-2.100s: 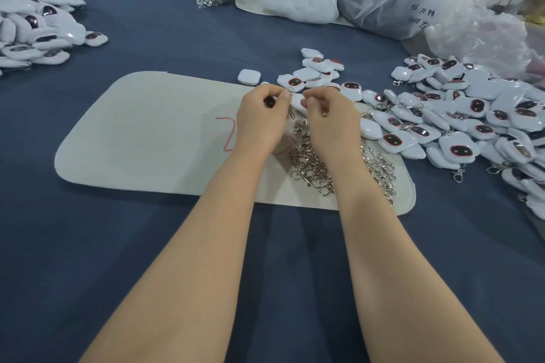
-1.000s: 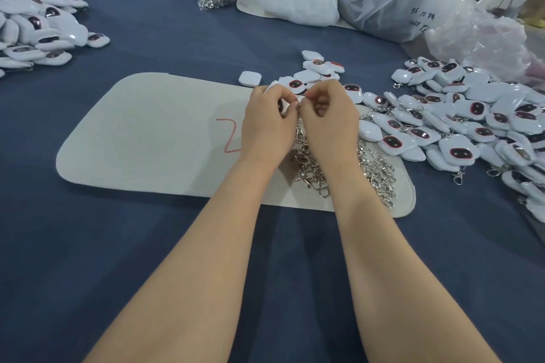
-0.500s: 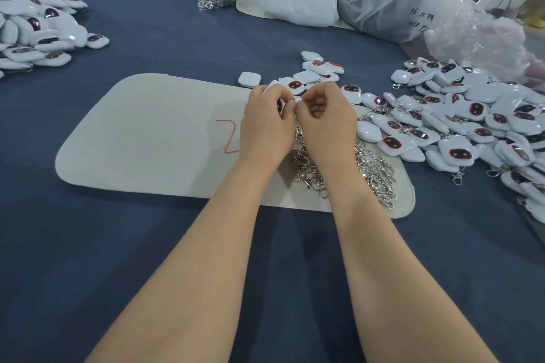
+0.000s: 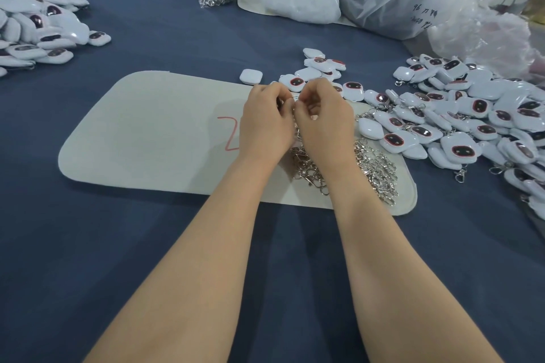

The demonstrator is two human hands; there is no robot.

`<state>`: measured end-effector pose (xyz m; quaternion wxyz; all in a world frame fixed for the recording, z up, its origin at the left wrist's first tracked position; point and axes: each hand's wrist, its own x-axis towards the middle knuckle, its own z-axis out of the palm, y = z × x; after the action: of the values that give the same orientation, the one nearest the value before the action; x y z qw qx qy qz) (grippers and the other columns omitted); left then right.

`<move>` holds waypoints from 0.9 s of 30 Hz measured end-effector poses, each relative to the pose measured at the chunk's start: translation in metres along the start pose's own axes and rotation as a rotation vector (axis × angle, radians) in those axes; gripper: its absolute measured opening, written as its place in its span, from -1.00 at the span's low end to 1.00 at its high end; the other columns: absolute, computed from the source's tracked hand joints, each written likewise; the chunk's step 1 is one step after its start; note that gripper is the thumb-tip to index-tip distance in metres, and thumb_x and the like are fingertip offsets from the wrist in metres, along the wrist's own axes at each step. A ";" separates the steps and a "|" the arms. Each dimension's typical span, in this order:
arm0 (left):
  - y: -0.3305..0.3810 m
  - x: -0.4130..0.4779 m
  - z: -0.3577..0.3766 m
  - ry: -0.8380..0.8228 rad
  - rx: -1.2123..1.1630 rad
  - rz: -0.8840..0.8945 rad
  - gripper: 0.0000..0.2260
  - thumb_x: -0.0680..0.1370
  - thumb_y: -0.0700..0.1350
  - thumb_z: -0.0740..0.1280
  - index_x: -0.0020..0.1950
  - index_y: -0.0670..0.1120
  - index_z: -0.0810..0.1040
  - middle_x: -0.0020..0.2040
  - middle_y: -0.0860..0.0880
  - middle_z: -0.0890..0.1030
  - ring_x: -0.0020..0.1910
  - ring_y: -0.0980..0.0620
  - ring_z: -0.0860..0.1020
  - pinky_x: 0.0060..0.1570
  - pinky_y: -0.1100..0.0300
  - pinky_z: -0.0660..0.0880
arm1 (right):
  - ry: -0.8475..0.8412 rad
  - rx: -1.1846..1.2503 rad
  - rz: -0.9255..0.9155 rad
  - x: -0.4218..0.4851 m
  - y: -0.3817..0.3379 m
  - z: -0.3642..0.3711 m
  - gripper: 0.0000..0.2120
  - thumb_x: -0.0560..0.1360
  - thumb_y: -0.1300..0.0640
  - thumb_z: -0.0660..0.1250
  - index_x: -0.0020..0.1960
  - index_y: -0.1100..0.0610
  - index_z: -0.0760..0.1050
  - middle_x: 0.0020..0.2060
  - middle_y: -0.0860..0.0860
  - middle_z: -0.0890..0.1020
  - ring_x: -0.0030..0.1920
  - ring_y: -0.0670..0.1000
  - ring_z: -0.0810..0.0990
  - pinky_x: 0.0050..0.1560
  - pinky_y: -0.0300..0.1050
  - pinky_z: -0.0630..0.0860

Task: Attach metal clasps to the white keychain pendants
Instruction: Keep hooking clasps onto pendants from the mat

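Fingertips [image 4: 283,94] of left hand [image 4: 265,127] & right hand [image 4: 324,124] meet, pinching a small white plastic pendant (mostly hidden) & silver metal clasp [image 4: 295,124], prob. to thread its ring, over pale grey mat's [image 4: 147,132] right end.

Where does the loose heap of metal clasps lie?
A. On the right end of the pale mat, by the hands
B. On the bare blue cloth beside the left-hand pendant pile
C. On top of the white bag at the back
A: the loose clasps lie spread over the right end of the pale mat.
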<state>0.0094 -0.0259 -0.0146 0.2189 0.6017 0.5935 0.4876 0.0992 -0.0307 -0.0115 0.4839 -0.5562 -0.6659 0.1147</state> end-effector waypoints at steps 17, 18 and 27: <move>0.008 -0.003 -0.001 -0.121 -0.440 -0.238 -0.83 0.54 -0.15 0.29 0.10 -0.02 0.41 -0.13 0.08 0.46 -0.29 0.13 0.51 -0.50 0.27 0.52 | 0.150 -0.030 0.100 0.004 0.014 -0.002 -0.87 0.44 0.31 0.27 -0.18 0.10 0.43 -0.37 -0.10 0.48 -0.34 -0.09 0.41 -0.25 -0.31 0.35; 0.008 -0.003 -0.001 -0.116 -0.436 -0.241 -0.83 0.54 -0.15 0.29 0.11 -0.01 0.41 -0.13 0.09 0.46 -0.29 0.14 0.51 -0.50 0.26 0.53 | 0.145 -0.037 0.092 0.004 0.014 -0.002 -0.88 0.44 0.31 0.27 -0.18 0.10 0.43 -0.35 -0.08 0.49 -0.33 -0.07 0.41 -0.23 -0.29 0.36; 0.004 -0.003 -0.001 -0.054 -0.372 -0.132 -0.85 0.55 -0.20 0.29 0.04 -0.06 0.35 -0.20 0.13 0.44 -0.34 0.37 0.48 -0.50 0.53 0.36 | 0.071 -0.156 0.026 0.002 0.012 0.002 -0.95 0.46 0.32 0.25 -0.13 0.24 0.48 -0.26 0.04 0.53 -0.23 0.05 0.44 -0.18 -0.13 0.33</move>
<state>0.0116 -0.0297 -0.0119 0.3737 0.5235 0.5254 0.5570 0.1057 -0.0244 -0.0198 0.4608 -0.6046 -0.6479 0.0490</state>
